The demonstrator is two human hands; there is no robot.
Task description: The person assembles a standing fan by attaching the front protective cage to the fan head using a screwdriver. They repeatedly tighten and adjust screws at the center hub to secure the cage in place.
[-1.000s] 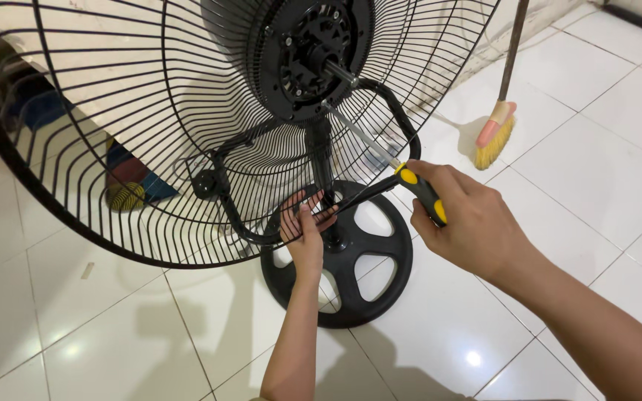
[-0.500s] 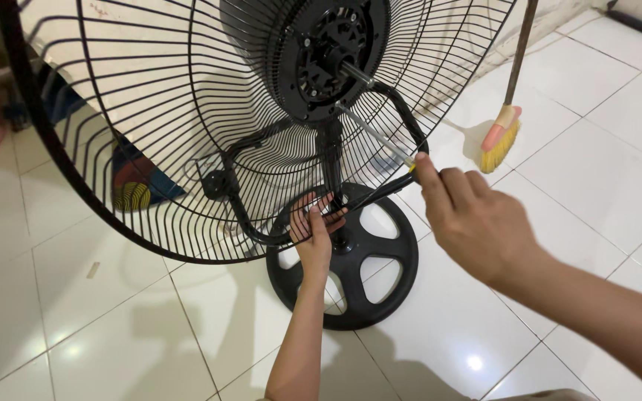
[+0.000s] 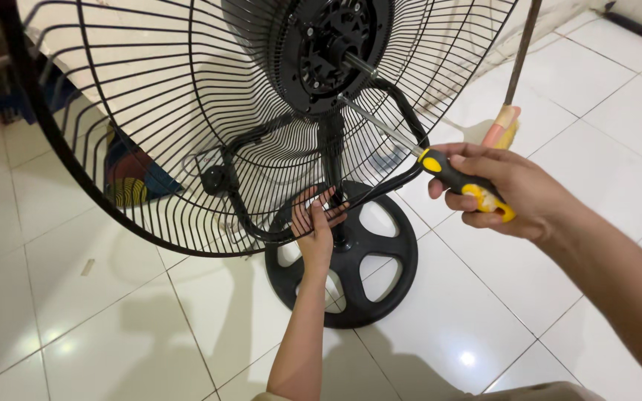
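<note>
up close, black wire fan guard (image 3: pixel 150 126), left hand (image 3: pixel 315 223) seemingly gripping it, right hand (image 3: pixel 510 191) clasping screwdriver (image 3: pixel 464 183)

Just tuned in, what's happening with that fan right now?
A person is working on a black pedestal fan whose wire guard is in place. The right hand grips a yellow-and-black screwdriver, its shaft reaching through the guard to the motor housing. The left hand holds the guard's lower edge by the stand pole. A broom stands behind.

screwdriver (image 3: pixel 461 182): yellow-black handle, shaft angled to motor hub | fan grille (image 3: pixel 150 148): black wire, tilted
</note>
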